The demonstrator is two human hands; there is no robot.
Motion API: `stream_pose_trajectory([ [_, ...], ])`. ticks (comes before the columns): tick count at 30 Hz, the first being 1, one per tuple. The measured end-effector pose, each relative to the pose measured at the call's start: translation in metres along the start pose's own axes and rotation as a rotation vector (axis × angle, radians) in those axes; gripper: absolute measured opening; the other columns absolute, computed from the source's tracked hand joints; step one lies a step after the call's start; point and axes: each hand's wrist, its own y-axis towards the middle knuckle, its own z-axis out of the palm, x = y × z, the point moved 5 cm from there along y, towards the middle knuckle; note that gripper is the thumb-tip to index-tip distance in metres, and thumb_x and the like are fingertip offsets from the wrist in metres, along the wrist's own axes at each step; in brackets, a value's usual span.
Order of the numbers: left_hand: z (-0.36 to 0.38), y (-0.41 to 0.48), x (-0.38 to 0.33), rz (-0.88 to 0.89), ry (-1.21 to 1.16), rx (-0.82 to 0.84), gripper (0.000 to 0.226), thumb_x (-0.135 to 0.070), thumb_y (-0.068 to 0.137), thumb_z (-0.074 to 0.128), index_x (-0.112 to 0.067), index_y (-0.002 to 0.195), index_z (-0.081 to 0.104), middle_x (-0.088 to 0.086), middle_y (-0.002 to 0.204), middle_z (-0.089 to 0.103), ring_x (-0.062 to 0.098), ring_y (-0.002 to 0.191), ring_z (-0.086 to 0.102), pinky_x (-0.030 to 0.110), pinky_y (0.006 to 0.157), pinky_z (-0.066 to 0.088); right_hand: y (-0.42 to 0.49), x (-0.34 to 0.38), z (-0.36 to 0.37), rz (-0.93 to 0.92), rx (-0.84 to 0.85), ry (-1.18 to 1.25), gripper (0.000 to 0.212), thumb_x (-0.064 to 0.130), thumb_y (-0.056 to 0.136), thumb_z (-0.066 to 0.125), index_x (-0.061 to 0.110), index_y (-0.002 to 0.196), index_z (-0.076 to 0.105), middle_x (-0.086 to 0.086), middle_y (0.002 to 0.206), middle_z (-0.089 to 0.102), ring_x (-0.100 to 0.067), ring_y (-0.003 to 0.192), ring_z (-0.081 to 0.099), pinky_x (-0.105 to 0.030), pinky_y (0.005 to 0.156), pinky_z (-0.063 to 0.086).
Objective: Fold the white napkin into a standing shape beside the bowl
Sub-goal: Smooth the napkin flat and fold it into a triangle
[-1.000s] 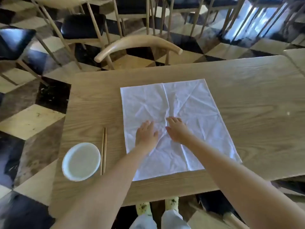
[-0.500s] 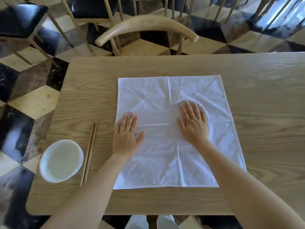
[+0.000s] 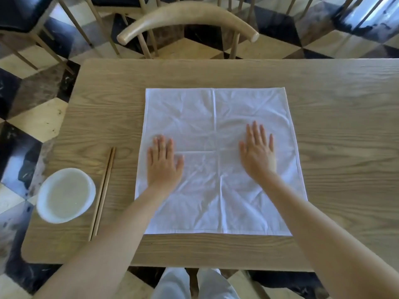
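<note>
White napkin (image 3: 216,117) is pressed flat under open left hand (image 3: 163,164) and right hand (image 3: 258,153), nothing gripped; a first fold seems required next.

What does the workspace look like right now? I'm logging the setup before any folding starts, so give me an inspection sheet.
Surface: wooden table, bare wood around the napkin.
Job's things: white napkin spread flat and creased, unfolded; white bowl at the left, near the table's edge.
Clutter: pair of chopsticks between bowl and napkin.
Grippers: left hand and right hand flat, palms down on the napkin.
Cables: nothing seen.
Surroundings: wooden chair across the table, checkered floor.
</note>
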Motion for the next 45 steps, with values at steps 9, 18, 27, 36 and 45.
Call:
stream_pose_trajectory([
  [9, 0.013, -0.069, -0.026, 0.066, 0.023, -0.034, 0.057, -0.044, 0.092, 0.034, -0.018, 0.143, 0.029, 0.006, 0.152, 0.026, 0.028, 0.142, 0.018, 0.049, 0.115, 0.011, -0.085, 0.03, 0.029, -0.178, -0.016, -0.057, 0.055, 0.041, 0.093, 0.034, 0.024, 0.145, 0.028, 0.001, 0.155, 0.024, -0.022, 0.145, 0.015, -0.044, 0.118, 0.006],
  [18, 0.005, -0.097, 0.035, 0.057, 0.084, 0.005, 0.065, -0.05, 0.091, 0.017, -0.015, 0.146, 0.014, 0.007, 0.155, 0.013, 0.026, 0.143, 0.008, 0.045, 0.117, 0.01, -0.106, -0.055, 0.007, -0.021, -0.025, -0.117, 0.061, 0.052, 0.091, 0.018, 0.029, 0.147, 0.017, 0.002, 0.157, 0.015, -0.021, 0.146, 0.006, -0.043, 0.119, 0.003],
  [27, 0.009, -0.096, 0.039, -0.023, 0.091, 0.043, 0.067, -0.054, 0.092, 0.011, -0.017, 0.147, 0.001, 0.006, 0.157, -0.003, 0.019, 0.143, -0.009, 0.041, 0.118, -0.004, -0.121, -0.1, -0.009, 0.018, 0.047, -0.188, 0.062, 0.047, 0.096, 0.023, 0.021, 0.149, 0.004, 0.001, 0.159, 0.003, -0.013, 0.145, -0.002, -0.038, 0.12, -0.001],
  [36, 0.055, -0.131, -0.128, 0.364, 0.111, 0.154, 0.065, -0.052, 0.093, 0.007, -0.019, 0.147, -0.007, 0.0, 0.155, -0.016, 0.02, 0.141, -0.02, 0.044, 0.116, -0.011, -0.163, -0.048, 0.013, -0.408, 0.216, -0.217, 0.069, 0.058, 0.091, 0.014, 0.02, 0.145, -0.003, 0.002, 0.156, -0.002, -0.017, 0.145, -0.003, -0.038, 0.119, 0.0],
  [45, 0.055, -0.131, -0.124, 0.413, 0.161, 0.215, 0.066, -0.053, 0.091, 0.0, -0.019, 0.145, -0.015, 0.001, 0.154, -0.022, 0.019, 0.14, -0.024, 0.044, 0.116, -0.012, -0.188, -0.112, -0.032, -0.568, 0.117, -0.33, 0.063, 0.039, 0.087, 0.055, 0.004, 0.137, 0.04, -0.013, 0.145, 0.04, -0.028, 0.133, 0.038, -0.037, 0.114, 0.028],
])
